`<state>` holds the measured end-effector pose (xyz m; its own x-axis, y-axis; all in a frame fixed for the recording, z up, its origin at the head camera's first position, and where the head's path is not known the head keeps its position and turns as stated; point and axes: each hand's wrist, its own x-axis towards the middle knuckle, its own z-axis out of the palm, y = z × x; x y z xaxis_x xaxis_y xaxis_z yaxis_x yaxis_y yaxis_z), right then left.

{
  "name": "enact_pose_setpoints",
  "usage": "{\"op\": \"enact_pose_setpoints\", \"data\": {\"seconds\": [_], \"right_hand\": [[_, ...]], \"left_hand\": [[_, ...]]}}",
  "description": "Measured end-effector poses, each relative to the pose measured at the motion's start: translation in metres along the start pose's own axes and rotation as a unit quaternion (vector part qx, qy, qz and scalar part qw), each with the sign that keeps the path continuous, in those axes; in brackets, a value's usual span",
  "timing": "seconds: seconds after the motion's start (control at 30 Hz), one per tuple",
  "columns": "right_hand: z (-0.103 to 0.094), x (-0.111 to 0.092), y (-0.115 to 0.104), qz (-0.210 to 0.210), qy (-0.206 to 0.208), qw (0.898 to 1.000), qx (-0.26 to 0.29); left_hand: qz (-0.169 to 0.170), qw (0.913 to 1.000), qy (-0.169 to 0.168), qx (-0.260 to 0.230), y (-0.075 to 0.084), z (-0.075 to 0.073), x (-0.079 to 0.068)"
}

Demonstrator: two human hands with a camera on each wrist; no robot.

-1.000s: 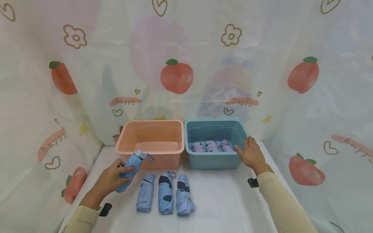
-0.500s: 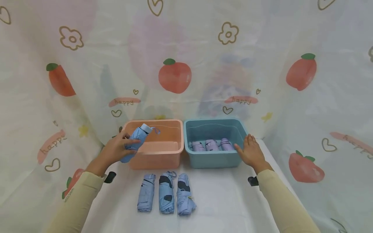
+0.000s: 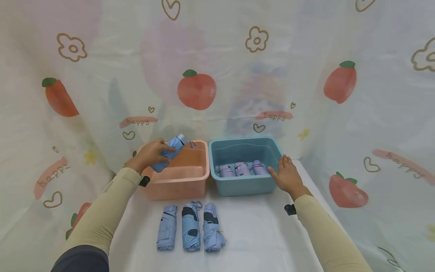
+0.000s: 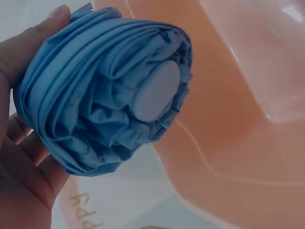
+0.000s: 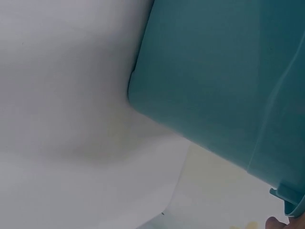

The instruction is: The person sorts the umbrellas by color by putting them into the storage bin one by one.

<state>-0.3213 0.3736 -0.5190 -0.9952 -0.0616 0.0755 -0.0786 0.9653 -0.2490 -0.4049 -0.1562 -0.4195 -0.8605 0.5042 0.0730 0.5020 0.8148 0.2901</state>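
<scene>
My left hand [image 3: 154,153] grips a folded blue umbrella [image 3: 174,146] over the left side of the orange bin [image 3: 176,181]. In the left wrist view the umbrella's gathered end with a pale round tip [image 4: 157,90] faces the camera, thumb and fingers around its sides. My right hand [image 3: 288,175] rests with straight fingers at the right front corner of the teal bin [image 3: 248,186]. Inside that bin lie three purple folded umbrellas [image 3: 242,169]. In the right wrist view the teal bin's outer wall [image 5: 205,90] fills much of the picture, with a fingertip [image 5: 275,223] by its rim.
Three folded blue umbrellas lie side by side on the white table in front of the bins: a left one [image 3: 167,228], a middle one [image 3: 191,226] and a right one [image 3: 213,228]. A printed curtain [image 3: 217,75] hangs behind the bins and along both sides.
My left hand has lifted the blue umbrella from beside the orange bin's front, carrying it forward and right to above the bin. The right hand stays at the teal bin; the head view has shifted slightly.
</scene>
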Motion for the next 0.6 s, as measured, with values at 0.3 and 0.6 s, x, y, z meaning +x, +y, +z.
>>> {"op": "enact_pose_setpoints", "data": {"seconds": [0.3,0.6], "right_hand": [[0.008,-0.002,0.003,-0.003,-0.002,1.0,-0.005],[0.016,0.003,-0.012,-0.006,-0.002,1.0,0.0]], "left_hand": [[-0.018,0.9941,-0.099,-0.039,-0.005,0.03,0.032],[-0.039,0.9815,-0.13,-0.135,-0.01,0.058,0.051]]}}
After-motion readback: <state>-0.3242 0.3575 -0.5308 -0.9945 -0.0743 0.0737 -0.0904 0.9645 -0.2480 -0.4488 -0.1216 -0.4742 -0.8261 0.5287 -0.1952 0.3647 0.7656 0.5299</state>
